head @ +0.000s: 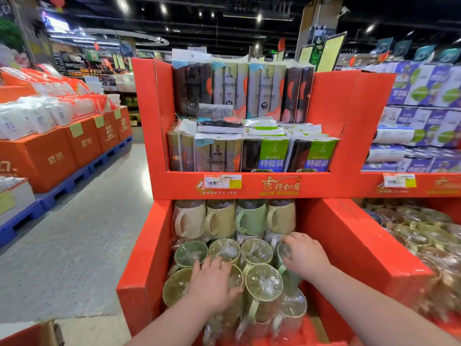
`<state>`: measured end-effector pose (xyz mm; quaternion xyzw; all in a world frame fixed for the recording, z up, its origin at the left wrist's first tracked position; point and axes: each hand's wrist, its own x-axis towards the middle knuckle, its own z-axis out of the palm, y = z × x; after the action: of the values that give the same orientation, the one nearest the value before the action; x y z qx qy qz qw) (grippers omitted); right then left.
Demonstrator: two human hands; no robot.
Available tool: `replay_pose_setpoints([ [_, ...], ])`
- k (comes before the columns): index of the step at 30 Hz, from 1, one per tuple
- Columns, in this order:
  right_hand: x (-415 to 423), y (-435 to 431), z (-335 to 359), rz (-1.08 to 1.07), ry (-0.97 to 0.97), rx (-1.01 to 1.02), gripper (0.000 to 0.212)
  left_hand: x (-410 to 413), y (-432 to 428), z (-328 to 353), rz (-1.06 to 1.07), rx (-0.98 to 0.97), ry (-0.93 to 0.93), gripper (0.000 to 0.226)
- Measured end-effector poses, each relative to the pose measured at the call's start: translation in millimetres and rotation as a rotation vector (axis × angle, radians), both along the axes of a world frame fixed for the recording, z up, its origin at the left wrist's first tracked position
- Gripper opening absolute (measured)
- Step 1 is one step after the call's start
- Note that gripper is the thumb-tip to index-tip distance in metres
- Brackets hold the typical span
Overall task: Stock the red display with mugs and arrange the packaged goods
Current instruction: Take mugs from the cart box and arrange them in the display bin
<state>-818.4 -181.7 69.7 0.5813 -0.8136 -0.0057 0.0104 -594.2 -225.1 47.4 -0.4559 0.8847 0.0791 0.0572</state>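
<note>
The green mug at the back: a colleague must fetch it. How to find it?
Start at the red display holding packaged goods. In its lower bin, four mugs stand along the back. The green mug is third from left, the only green among cream and yellow ones.

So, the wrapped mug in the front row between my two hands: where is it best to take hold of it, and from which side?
Take the mug by its handle, coming from the near side. The handle points toward you and stands free. The mouth is wrapped shut, and neighbouring mugs crowd it behind and on the left, so the body likely offers little room.
</note>
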Motion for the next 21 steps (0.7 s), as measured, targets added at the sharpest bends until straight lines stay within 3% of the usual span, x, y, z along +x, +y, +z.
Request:
replay_pose_setpoints([
  [4, 29, 26, 0, 0.048, 0.107, 0.055, 0.041, 14, 10, -3, -0.074, -0.063, -0.017, 0.068],
  [11, 70, 67, -6, 0.093, 0.126, 0.094, 0.038, 38, 39, -9, -0.121, -0.120, 0.030, 0.062],
  [21, 114, 108, -16, 0.186, 0.071, 0.115, 0.039, 81, 84, -25, -0.020, -0.078, 0.049, 0.056],
])
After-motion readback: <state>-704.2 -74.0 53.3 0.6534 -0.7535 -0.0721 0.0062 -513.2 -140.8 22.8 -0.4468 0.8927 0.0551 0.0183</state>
